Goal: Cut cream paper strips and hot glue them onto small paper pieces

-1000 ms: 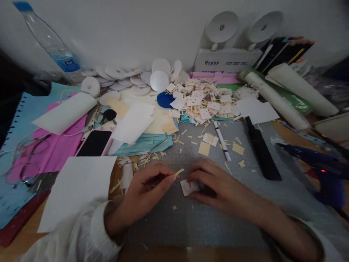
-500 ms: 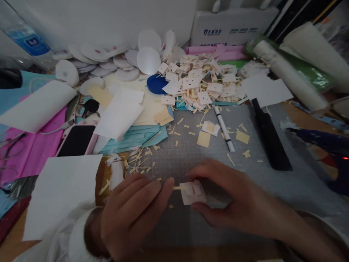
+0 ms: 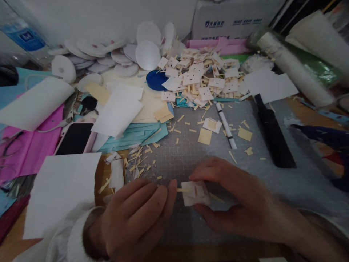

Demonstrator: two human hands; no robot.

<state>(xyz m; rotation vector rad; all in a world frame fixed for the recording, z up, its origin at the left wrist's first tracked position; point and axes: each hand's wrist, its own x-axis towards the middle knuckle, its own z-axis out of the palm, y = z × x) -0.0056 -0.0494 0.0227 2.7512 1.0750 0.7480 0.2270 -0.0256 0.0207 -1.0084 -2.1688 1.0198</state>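
White sleeve (image 3: 53,242), thick cuff (image 3: 76,236).

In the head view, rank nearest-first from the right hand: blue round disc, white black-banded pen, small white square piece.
1. Small white square piece: in the right hand.
2. White black-banded pen: ahead.
3. Blue round disc: farther, ahead-left.

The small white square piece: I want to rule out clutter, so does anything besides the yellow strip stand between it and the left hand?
Nothing visible does. Only the yellow strip spans the gap from the left hand; its far end overlaps the white piece, held between thumb and finger of the right hand.
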